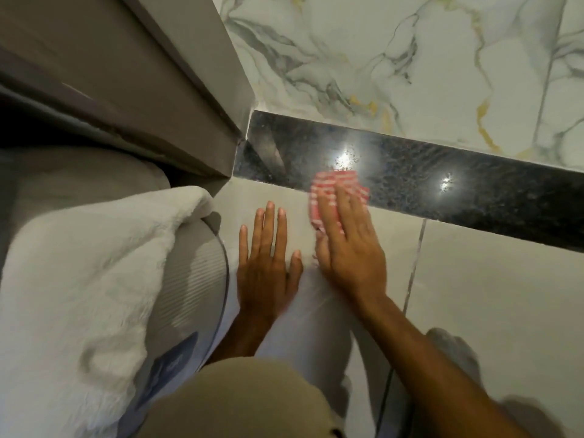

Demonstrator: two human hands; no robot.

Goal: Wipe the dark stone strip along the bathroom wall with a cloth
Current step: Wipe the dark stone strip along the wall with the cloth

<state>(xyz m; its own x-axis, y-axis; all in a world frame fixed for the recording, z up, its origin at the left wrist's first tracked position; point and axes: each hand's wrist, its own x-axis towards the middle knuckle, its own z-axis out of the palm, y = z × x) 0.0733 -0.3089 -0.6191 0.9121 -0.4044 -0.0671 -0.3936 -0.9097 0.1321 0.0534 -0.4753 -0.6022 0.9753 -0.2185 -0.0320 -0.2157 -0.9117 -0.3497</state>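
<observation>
A glossy dark stone strip (410,178) runs from the door frame at the left across to the right edge, between marbled tile above and plain grey tile below. A red-and-white checked cloth (328,188) lies pressed half on the strip's lower edge, half on the grey tile. My right hand (347,241) lies flat on top of the cloth, fingers stretched over it, slightly blurred. My left hand (268,257) rests flat on the grey tile just left of the right hand, fingers spread, holding nothing.
A grey door frame (177,99) meets the strip's left end. A fluffy white mat (79,279) is folded back at the left over its ribbed grey underside (189,279). White marbled tile (410,64) lies beyond the strip. My knee in beige cloth (240,403) is at the bottom.
</observation>
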